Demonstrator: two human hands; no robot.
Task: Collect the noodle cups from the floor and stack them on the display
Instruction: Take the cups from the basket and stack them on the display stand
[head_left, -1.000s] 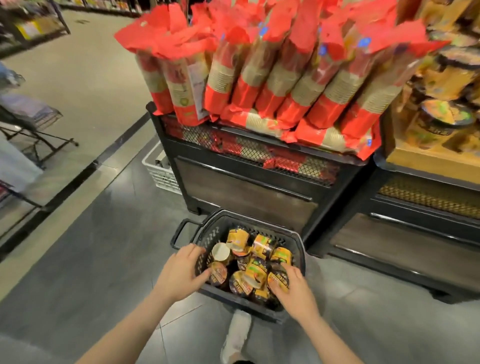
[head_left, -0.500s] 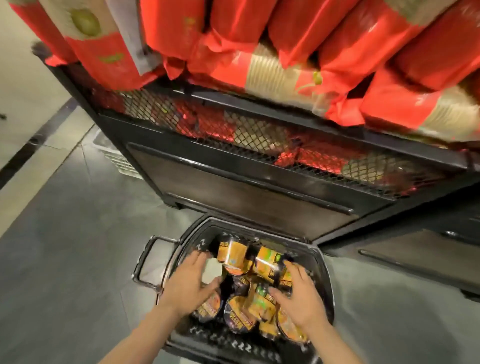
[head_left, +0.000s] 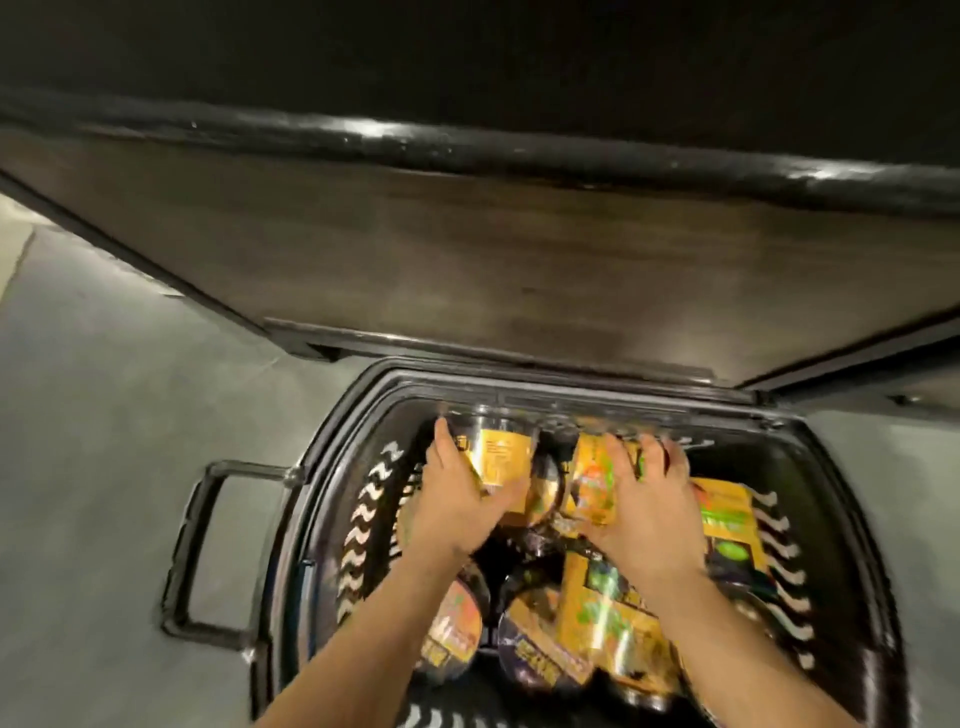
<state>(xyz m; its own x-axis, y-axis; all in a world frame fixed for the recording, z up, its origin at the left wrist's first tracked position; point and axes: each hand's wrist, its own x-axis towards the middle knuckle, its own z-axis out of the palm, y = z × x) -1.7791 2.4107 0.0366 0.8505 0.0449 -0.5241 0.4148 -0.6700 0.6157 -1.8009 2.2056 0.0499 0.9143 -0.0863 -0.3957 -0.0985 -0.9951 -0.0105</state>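
A black plastic basket (head_left: 332, 483) stands on the floor against the display base and holds several yellow and black noodle cups. My left hand (head_left: 457, 493) reaches into its far end and wraps around a yellow cup (head_left: 501, 457) lying on its side. My right hand (head_left: 644, 514) lies over another yellow cup (head_left: 592, 483) beside it, fingers spread and curled around it. More cups lie below my wrists, among them one (head_left: 602, 623) under my right forearm and one (head_left: 452, 634) under my left. The picture is blurred by motion.
The display's dark wood-look lower panel (head_left: 467, 260) with its black rail fills the upper view, right behind the basket. The basket's handle (head_left: 197, 545) sticks out to the left over grey floor (head_left: 104, 441).
My head has dropped much closer to the basket, so the red packs on top left the view. Both hands moved forward to the far cups and closed around them.
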